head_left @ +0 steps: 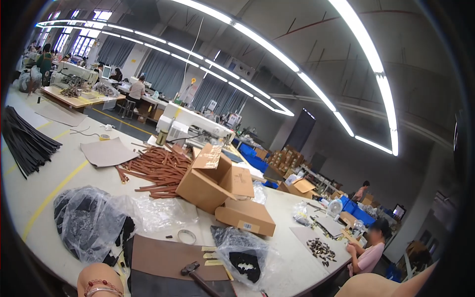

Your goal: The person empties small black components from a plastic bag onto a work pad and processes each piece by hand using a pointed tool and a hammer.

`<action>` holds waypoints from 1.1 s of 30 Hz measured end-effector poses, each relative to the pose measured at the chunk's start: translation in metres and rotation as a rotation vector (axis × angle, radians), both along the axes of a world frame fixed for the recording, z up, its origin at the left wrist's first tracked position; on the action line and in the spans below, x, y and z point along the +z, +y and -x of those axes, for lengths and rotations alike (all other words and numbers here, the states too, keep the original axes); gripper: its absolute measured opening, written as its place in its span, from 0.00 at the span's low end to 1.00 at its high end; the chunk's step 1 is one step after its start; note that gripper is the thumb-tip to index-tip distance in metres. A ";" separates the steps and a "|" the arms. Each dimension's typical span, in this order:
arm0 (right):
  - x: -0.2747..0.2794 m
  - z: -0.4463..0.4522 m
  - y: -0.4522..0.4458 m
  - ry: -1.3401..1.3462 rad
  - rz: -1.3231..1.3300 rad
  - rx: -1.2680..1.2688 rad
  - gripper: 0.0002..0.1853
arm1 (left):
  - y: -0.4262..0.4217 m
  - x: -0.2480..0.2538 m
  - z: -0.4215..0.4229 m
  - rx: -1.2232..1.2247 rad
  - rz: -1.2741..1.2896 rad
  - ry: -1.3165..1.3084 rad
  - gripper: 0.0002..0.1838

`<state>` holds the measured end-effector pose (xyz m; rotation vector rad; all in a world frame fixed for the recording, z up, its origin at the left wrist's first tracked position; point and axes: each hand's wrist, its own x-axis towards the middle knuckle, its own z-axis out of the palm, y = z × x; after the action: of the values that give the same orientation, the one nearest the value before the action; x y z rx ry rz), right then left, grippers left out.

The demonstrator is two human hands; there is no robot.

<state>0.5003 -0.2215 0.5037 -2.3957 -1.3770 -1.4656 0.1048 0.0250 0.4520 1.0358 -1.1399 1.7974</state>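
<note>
At the bottom left edge is part of my left arm (100,273), wearing a red beaded bracelet and a metal bangle; its fingers do not show. My right arm (386,286) crosses the bottom right corner, and its hand lies outside the picture. Between the arms, a hammer (190,270) rests on a brown and black work mat (158,257). Behind the mat lies a roll of tape (186,236). Clear plastic bags with black pieces flank it, one bag (89,222) to the left and another bag (247,255) to the right.
An open cardboard box (210,185) stands mid-table beside a heap of brown straps (158,166). Black strips (27,141) lie far left. A white sewing machine (198,126) stands behind. At the right, a seated person (371,252) works near small metal parts (320,251).
</note>
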 end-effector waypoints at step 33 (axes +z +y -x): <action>-0.049 0.190 0.082 1.185 -0.021 2.203 0.20 | -0.005 0.002 0.072 0.465 0.123 0.139 0.19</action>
<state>0.3103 -0.1398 0.4550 -0.1944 -1.7913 0.4620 0.0333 0.0200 0.4543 1.4098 -0.7314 2.0795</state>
